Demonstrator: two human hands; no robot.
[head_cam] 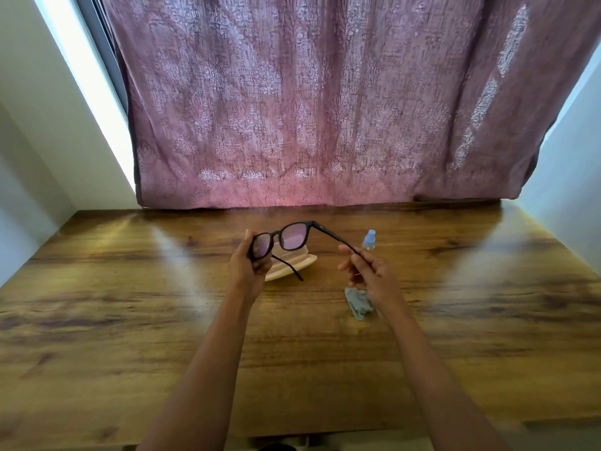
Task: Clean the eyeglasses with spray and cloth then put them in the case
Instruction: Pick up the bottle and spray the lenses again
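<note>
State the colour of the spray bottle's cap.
Light blue; the spray bottle shows best in the head view, the only one.

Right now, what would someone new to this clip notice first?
The black eyeglasses held above the table: left hand grips one lens end, right hand pinches the opposite temple. A pink patterned curtain fills the background. A cream case lies beneath them; spray bottle and grey cloth sit right of it.

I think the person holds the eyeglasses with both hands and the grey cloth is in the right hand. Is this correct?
Not quite: the head view shows the grey cloth lying on the table by the right hand, not in it. Both hands do hold the eyeglasses, the left hand at the frame.
</note>
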